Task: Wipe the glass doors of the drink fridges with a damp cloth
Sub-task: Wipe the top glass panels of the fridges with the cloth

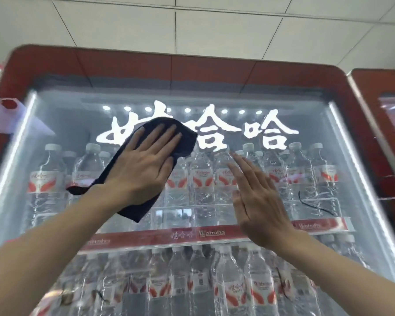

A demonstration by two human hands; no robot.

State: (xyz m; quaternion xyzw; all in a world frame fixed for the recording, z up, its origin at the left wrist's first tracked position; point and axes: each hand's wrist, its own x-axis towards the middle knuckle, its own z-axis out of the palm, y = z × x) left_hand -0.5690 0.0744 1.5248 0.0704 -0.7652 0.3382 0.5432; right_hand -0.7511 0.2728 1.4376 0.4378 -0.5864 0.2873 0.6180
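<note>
A: From the head camera, where is the cloth?

B: The dark navy fabric cloth (185, 139) lies flat against the clear glass door (62, 124) of the red-framed drink fridge (169, 69). It sits high up, over the left part of the glowing white brush-style characters (260, 133). One corner hangs down to the left, another below the wrist.

A: Which hand has it?

B: The left hand (144, 165). The arm reaches up from the lower left and the palm presses on the cloth. The four fingers are straight and slightly spread, pointing up and right. It is a flat, wide hand bearing on the fabric rather than gripping it.

A: And the other?

B: The right hand (258, 201) is raised just beside it, to the right and a little lower, holding nothing. Its fingers are straight and close together, pointing up and left, palm toward the glass. Whether it touches the pane I cannot tell.

A: Behind the glass?

B: Rows of clear plastic water bottles (46, 176) with white caps and red-and-white labels stand on two shelves. A red shelf strip (192, 234) with white lettering splits them. A second red fridge (379, 87) stands just to the right, under white ceiling tiles (214, 30).
</note>
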